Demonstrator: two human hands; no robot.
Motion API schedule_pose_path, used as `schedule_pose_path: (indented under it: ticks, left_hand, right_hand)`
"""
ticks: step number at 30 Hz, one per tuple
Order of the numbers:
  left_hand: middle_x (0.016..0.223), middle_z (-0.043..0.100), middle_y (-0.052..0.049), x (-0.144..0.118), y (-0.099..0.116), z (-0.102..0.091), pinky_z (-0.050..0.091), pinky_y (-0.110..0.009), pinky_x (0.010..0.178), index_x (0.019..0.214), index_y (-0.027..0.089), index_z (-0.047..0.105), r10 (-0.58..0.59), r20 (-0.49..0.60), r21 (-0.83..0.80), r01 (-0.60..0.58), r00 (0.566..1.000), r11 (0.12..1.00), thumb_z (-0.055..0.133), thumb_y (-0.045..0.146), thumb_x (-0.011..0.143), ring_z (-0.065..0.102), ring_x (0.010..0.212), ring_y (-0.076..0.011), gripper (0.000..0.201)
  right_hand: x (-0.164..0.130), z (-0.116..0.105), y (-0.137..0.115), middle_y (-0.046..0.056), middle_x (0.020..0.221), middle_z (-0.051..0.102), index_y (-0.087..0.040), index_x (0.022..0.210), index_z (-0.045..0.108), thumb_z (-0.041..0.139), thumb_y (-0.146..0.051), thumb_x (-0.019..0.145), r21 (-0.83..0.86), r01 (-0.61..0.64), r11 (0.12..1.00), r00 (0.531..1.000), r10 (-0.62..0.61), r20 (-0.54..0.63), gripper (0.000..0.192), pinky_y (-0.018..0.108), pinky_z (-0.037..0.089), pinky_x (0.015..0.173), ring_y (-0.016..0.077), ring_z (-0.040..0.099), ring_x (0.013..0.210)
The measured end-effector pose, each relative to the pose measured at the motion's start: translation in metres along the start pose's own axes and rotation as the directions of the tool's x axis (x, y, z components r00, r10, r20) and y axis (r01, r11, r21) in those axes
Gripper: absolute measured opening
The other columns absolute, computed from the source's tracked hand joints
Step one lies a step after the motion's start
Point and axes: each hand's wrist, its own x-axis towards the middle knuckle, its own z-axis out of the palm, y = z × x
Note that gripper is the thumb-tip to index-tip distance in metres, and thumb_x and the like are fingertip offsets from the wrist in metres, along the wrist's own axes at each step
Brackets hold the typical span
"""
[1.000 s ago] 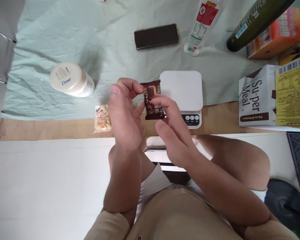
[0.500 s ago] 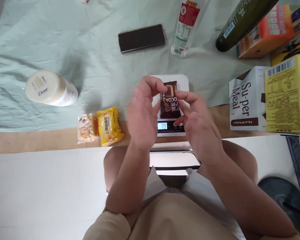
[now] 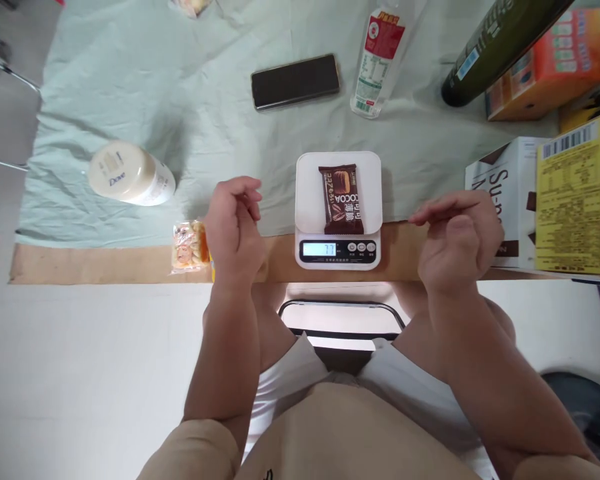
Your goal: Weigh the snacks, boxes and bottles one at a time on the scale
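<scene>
Cocoa wafer packet point(image 3: 341, 199) is lying flat on the white platform of the kitchen scale point(image 3: 310, 200), a little above the centre of the frame, with its long axis running up and down the picture and its printed face turned upward. The scale's lit display is showing along its lower edge, facing the person, though the digits are too small to read surely.

Both hands are hovering to either side of the scale and touching nothing. The left hand point(image 3: 234, 230) is sitting left of centre, fingers loosely curled inward with the thumb resting against them, holding nothing. The right hand point(image 3: 459, 241) is sitting right of centre, its fingers half extended and pointing left toward the scale, also holding nothing. The packet is lying between the two hands and slightly higher in the frame than either; the left hand is looking a little nearer to the scale's edge, while the right hand's fingertips are the ones aimed at it.

Just below and left of the left hand, a clear snack bag point(image 3: 187, 245) is lying on the brown strip along the counter's point(image 3: 105, 263) near edge. Farther left, a cream jar point(image 3: 130, 175) is resting on its side on the pale green cloth point(image 3: 180, 100). In the upper middle a dark phone point(image 3: 296, 81) is lying flat, with a bottle point(image 3: 377, 63) just to its right. At the right edge of the frame, a white box point(image 3: 500, 200) and a yellow box point(image 3: 577, 197) are standing together, close behind the right hand.
</scene>
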Motion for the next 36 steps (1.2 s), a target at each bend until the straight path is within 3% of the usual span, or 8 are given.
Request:
schedule_pose_path:
  ticks: [3, 6, 12, 17, 22, 26, 30, 36]
  left_hand:
    - [0.070, 0.061, -0.003, -0.004, 0.004, -0.001, 0.037, -0.033, 0.057, 0.065, 0.020, 0.063, 0.003, 0.062, 0.022, -0.004, 0.998, 1.000, 0.070, 0.024, 0.091, 0.054, 0.066, -0.0128, 0.027]
    - [0.053, 0.047, -0.001, -0.006, 0.018, 0.003, 0.027, -0.033, 0.049, 0.054, 0.019, 0.051, -0.060, 0.092, 0.039, 0.057, 0.994, 0.998, 0.064, 0.018, 0.090, 0.042, 0.052, -0.0116, 0.039]
    - [0.064, 0.061, -0.001, -0.006, 0.024, 0.013, 0.042, -0.032, 0.056, 0.085, 0.024, 0.069, -0.067, 0.025, 0.125, 0.064, 0.997, 0.990, 0.048, 0.040, 0.110, 0.052, 0.058, -0.0137, 0.036]
    - [0.102, 0.077, -0.005, -0.009, 0.027, 0.023, 0.057, -0.036, 0.090, 0.101, 0.025, 0.072, 0.061, 0.181, 0.264, -0.109, 0.981, 0.959, 0.050, 0.031, 0.109, 0.070, 0.100, -0.0198, 0.024]
    - [0.120, 0.079, -0.009, -0.019, 0.043, 0.040, 0.050, -0.045, 0.115, 0.126, 0.023, 0.067, -0.038, 0.281, 0.331, -0.060, 0.959, 0.942, 0.040, 0.046, 0.112, 0.070, 0.121, -0.0244, 0.038]
    - [0.125, 0.078, -0.008, -0.022, 0.049, 0.050, 0.029, -0.055, 0.133, 0.133, 0.026, 0.065, -0.104, 0.313, 0.245, 0.026, 0.944, 0.969, 0.037, 0.055, 0.112, 0.072, 0.124, -0.0265, 0.046]
    - [0.133, 0.074, -0.008, -0.023, 0.047, 0.054, 0.036, -0.054, 0.129, 0.129, 0.026, 0.066, -0.159, 0.218, 0.204, 0.115, 0.963, 0.972, 0.040, 0.064, 0.109, 0.070, 0.128, -0.0281, 0.050]
    - [0.116, 0.078, -0.009, -0.027, 0.049, 0.063, 0.046, -0.055, 0.117, 0.123, 0.025, 0.068, -0.271, 0.175, 0.172, 0.242, 0.947, 0.955, 0.042, 0.073, 0.105, 0.072, 0.115, -0.0298, 0.057]
  right_hand:
    - [-0.003, 0.001, 0.003, 0.003, 0.080, 0.065, -0.023, 0.091, 0.067, 0.056, -0.051, 0.101, -0.055, 0.141, 0.988, 0.987, -0.136, 0.082, 0.031, 0.034, 0.046, 0.065, 0.0155, 0.061, 0.071]
    - [-0.003, 0.003, 0.005, 0.003, 0.080, 0.066, -0.024, 0.094, 0.068, 0.054, -0.047, 0.103, -0.074, 0.154, 0.985, 0.983, -0.146, 0.109, 0.028, 0.035, 0.046, 0.065, 0.0161, 0.061, 0.071]
    - [-0.003, 0.000, 0.007, 0.002, 0.082, 0.066, -0.025, 0.094, 0.066, 0.049, -0.048, 0.105, -0.150, 0.165, 0.975, 0.981, -0.146, 0.128, 0.030, 0.034, 0.047, 0.064, 0.0153, 0.060, 0.070]
    - [-0.002, 0.005, 0.003, 0.003, 0.094, 0.074, -0.023, 0.097, 0.066, 0.054, -0.032, 0.099, -0.271, 0.198, 0.942, 0.962, -0.132, 0.240, 0.015, 0.037, 0.057, 0.081, 0.0175, 0.069, 0.089]
    - [-0.007, 0.020, -0.003, 0.008, 0.129, 0.078, -0.024, 0.116, 0.066, 0.059, -0.030, 0.093, -0.340, 0.206, 0.918, 0.931, -0.078, 0.355, 0.025, 0.054, 0.053, 0.114, 0.0305, 0.064, 0.141]
    - [-0.012, 0.028, -0.009, 0.010, 0.135, 0.076, -0.026, 0.120, 0.066, 0.057, -0.037, 0.096, -0.401, 0.144, 0.905, 0.921, 0.026, 0.388, 0.028, 0.063, 0.046, 0.120, 0.0351, 0.056, 0.152]
    - [-0.013, 0.030, -0.011, 0.011, 0.138, 0.075, -0.026, 0.120, 0.065, 0.055, -0.040, 0.097, -0.431, 0.082, 0.899, 0.932, 0.083, 0.352, 0.029, 0.064, 0.042, 0.124, 0.0346, 0.053, 0.154]
    - [-0.017, 0.030, -0.017, 0.011, 0.143, 0.071, -0.025, 0.123, 0.063, 0.052, -0.042, 0.098, -0.390, -0.016, 0.921, 0.908, 0.176, 0.379, 0.032, 0.066, 0.038, 0.127, 0.0352, 0.046, 0.159]
